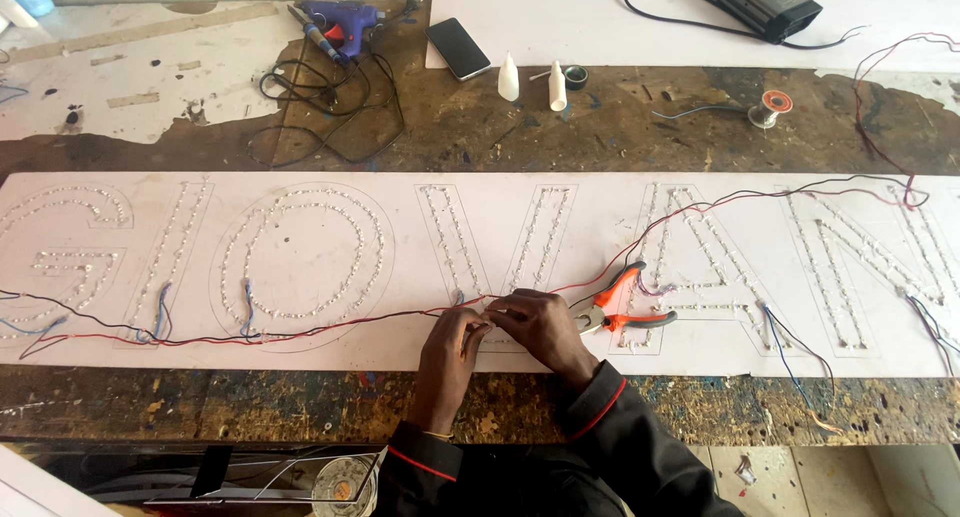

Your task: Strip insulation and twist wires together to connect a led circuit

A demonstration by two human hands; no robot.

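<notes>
- Two hands meet, fingertips pinched on one wire (330, 324): left hand (455, 339), right hand (540, 327).
- Wire runs left-right along the board (300, 357).
- Pliers (620, 302) just right of the right hand.

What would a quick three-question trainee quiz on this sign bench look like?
1. True or false: the orange-handled pliers are held in the right hand.
2. Which tool lies nearest the smartphone? A) blue glue gun B) solder spool C) black power supply
3. What do the left hand and right hand pinch between them?

Key: 1 false, they lie on the white sign panel. 2 A. 3 the red wire.
</notes>
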